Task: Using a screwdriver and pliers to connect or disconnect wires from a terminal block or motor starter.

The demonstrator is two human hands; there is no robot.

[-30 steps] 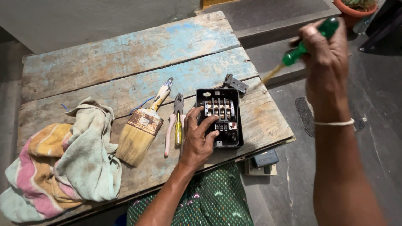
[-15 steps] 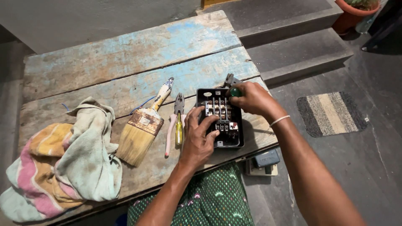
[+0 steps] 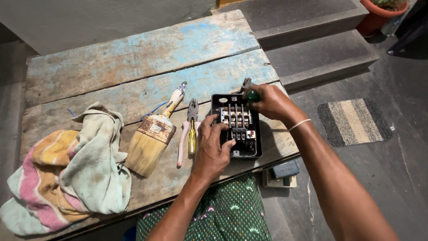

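Note:
A black electrical switch box (image 3: pixel 237 125) with rows of metal terminals lies open near the right edge of a worn wooden table (image 3: pixel 133 58). My left hand (image 3: pixel 212 149) rests on its left side, fingers spread on the terminals and the rim. My right hand (image 3: pixel 269 101) is closed around a green-handled screwdriver (image 3: pixel 253 95) at the box's top right corner. The screwdriver's shaft is hidden by the hand.
Left of the box lie pliers (image 3: pixel 191 119) with pink and yellow grips, a wide paintbrush (image 3: pixel 154 136) and a crumpled striped cloth (image 3: pixel 71 169). A grey metal part (image 3: pixel 245 84) sits behind the box. On the floor are a small switch box (image 3: pixel 281 174), a striped mat (image 3: pixel 354 121), steps and a plant pot (image 3: pixel 379 13).
My right hand came down from high at the right with the green screwdriver and now sits at the box's top right corner. The left hand stayed on the box.

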